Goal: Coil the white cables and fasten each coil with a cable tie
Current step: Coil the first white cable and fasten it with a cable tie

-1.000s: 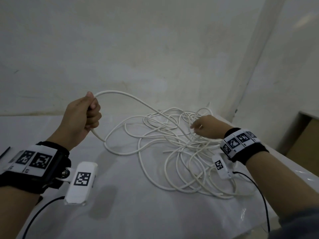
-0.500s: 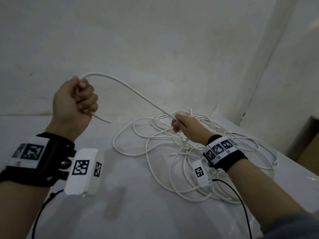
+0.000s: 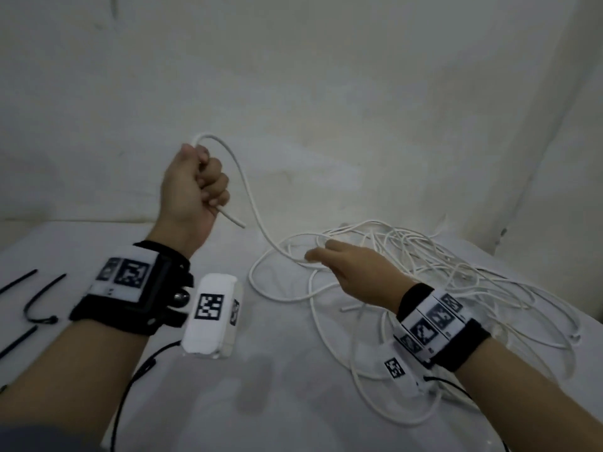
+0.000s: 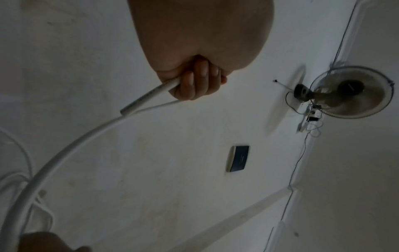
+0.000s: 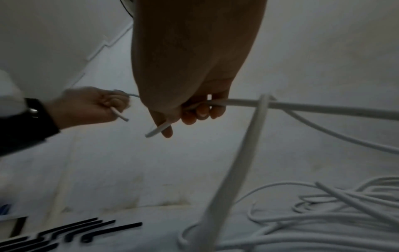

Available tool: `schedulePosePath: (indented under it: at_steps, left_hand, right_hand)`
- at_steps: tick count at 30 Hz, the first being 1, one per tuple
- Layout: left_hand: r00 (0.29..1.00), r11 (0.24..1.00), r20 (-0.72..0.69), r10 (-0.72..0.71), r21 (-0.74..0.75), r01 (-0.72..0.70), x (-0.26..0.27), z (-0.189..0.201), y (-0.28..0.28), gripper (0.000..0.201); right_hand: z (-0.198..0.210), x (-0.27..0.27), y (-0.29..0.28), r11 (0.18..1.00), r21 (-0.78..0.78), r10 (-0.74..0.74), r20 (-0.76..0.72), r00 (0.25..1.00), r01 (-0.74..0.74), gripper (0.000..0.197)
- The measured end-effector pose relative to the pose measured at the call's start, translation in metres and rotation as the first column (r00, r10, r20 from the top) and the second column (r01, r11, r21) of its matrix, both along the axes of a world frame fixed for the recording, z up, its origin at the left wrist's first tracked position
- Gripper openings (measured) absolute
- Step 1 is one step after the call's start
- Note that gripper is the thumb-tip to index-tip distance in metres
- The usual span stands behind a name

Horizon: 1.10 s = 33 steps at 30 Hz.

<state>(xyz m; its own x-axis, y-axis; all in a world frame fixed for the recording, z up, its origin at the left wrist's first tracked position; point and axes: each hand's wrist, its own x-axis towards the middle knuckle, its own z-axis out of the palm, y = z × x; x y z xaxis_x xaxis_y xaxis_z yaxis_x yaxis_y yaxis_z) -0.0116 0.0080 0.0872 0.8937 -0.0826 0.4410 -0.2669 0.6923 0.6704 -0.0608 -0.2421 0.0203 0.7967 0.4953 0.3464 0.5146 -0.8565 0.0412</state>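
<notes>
Starting at lower left, black ties lie on the table. My left hand, center-left, is fisted round the cable just short of its cut end, which pokes out below. Cable arcs down to my right hand, whose fingers curl loosely round it (clearer in the right wrist view). Tangled pile fills center right. Looks light, springy and smooth, so I'd grab near the end and feed loops.
</notes>
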Motion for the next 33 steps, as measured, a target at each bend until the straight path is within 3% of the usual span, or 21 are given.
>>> schedulePosePath:
  at_steps: [3, 8, 12, 19, 26, 33]
  left_hand:
    - [0.999, 0.998, -0.024, 0.027, 0.061, -0.025, 0.001, -0.008, -0.01, 0.034]
    - [0.999, 0.978, -0.035, 0.0, 0.207, 0.008, 0.001, -0.029, -0.028, 0.035]
    - [0.998, 0.942, -0.01, -0.06, 0.33, 0.06, -0.003, -0.044, -0.035, 0.037]
    - [0.993, 0.838, 0.05, -0.103, 0.542, 0.06, -0.017, -0.064, -0.049, 0.041]
    - [0.983, 0.891, -0.048, -0.175, 0.417, 0.179, -0.021, -0.075, -0.042, 0.041]
    - [0.93, 0.907, -0.138, -0.341, 0.213, 0.364, -0.016, -0.094, -0.03, 0.049]
  right_hand:
    - [0.003, -0.012, 0.02, 0.991, -0.048, 0.127, 0.061, 0.99, -0.124, 0.04]
    - [0.016, -0.027, 0.037, 0.962, 0.055, 0.255, 0.17, 0.952, -0.267, 0.025]
    - [0.028, -0.029, 0.038, 0.941, 0.156, 0.251, 0.277, 0.928, -0.301, 0.023]
    - [0.043, -0.014, 0.043, 0.854, 0.408, 0.224, 0.272, 0.936, -0.323, 0.009]
    - [0.044, 0.007, 0.045, 0.826, 0.548, 0.044, 0.172, 0.984, -0.133, 0.027]
    - [0.03, 0.027, 0.056, 0.858, 0.512, -0.042, 0.131, 0.991, -0.031, 0.033]
